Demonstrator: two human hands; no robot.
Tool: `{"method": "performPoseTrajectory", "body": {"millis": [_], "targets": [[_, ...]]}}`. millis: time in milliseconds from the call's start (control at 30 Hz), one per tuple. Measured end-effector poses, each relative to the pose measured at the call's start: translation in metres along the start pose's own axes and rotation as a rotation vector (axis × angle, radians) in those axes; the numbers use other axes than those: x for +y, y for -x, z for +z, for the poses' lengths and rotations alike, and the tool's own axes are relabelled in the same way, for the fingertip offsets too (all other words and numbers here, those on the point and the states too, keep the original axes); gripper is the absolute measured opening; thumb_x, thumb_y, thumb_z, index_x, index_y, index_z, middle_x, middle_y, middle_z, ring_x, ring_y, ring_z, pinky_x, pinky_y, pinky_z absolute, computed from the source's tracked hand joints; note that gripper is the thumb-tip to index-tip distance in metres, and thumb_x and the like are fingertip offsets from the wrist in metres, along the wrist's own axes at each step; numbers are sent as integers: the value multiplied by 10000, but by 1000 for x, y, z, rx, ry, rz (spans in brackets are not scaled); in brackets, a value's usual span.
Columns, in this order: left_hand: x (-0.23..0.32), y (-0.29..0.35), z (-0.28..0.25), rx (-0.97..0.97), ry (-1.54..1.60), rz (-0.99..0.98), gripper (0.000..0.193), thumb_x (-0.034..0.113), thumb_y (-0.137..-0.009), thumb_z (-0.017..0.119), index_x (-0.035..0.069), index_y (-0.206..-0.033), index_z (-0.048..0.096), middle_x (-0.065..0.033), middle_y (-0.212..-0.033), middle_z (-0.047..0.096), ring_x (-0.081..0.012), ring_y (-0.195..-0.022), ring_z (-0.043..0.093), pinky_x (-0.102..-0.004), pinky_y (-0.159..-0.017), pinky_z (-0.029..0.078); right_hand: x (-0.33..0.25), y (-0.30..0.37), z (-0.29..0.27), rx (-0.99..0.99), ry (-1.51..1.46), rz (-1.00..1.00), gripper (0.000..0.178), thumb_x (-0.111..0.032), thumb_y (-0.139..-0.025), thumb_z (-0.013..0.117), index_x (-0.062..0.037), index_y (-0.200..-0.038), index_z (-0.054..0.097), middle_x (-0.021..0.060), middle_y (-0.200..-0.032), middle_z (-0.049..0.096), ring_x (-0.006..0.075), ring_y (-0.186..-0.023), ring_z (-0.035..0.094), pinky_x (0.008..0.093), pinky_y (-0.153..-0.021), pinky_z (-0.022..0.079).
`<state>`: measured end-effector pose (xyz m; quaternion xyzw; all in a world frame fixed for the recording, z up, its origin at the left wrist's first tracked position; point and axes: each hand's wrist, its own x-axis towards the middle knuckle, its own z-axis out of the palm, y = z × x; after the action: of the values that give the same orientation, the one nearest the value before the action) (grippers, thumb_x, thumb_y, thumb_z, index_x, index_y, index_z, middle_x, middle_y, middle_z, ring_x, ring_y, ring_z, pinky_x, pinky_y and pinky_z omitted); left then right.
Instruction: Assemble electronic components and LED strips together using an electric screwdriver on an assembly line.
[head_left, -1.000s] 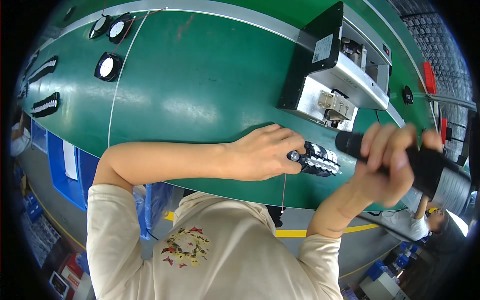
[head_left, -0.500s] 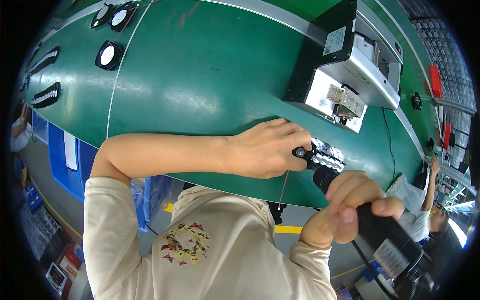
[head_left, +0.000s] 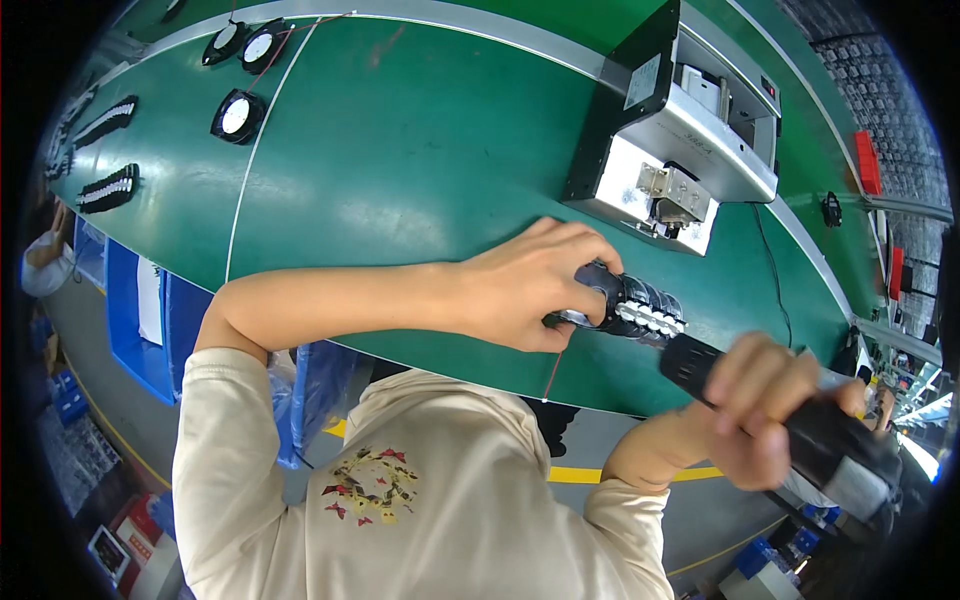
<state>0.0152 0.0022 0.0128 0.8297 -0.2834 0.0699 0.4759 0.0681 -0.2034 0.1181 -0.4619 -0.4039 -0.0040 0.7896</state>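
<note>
Segmented piece, black with white links (head_left: 650,316): lying on the green bench (head_left: 400,180) near its front edge, showing its right part, hiding its left end under a hand.
Left hand (head_left: 535,290): gripping that left end, bending fingers and thumb partly closed around it.
Right hand (head_left: 760,400): wrapping tightly around a black handheld tool (head_left: 830,440); blurring slightly.
Tool nose: pointing toward the piece's right end; touching or just short, cannot tell.
Red cord (head_left: 553,375): trailing from beneath the left hand toward the bench edge; attachment hidden.
Stage: apparently standing mid-work, judging by the grip and the nearby tool; finished portion and remainder not readable.
Machine, silver and black (head_left: 690,130): standing beyond the piece, rightward.
Round white-faced parts (head_left: 237,117): lying far left, three in sight.
Black-and-white strips (head_left: 108,188): lying farther left.
Blue bin (head_left: 125,310): standing below the bench, holding a white sheet-like item (head_left: 150,305).
Red bin (head_left: 866,162): sitting far right; contents not showing.
</note>
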Motion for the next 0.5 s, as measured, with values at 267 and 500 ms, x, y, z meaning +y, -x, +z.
{"method": "performPoseTrajectory", "body": {"millis": [267,500], "targets": [[-15,4,-114,-217,-200,-216,406,86,-610,762,125,-984,610,-48,-1199,590,-289,-1200,487,-441,-993,313,-5,-8,-22,53,55,-74,592,-59,-788,672,-113,-1319,415,-11,-594,500,120,-449,509,250,-433,450],[-136,-26,-215,660,-900,-210,606,129,-724,735,59,-1286,518,-174,-1252,565,-352,-1110,555,-428,-974,447,2,-5,-25,109,210,-188,545,-119,-865,604,-15,-1359,398,19,-644,416,96,-459,396,246,-475,361]]}}
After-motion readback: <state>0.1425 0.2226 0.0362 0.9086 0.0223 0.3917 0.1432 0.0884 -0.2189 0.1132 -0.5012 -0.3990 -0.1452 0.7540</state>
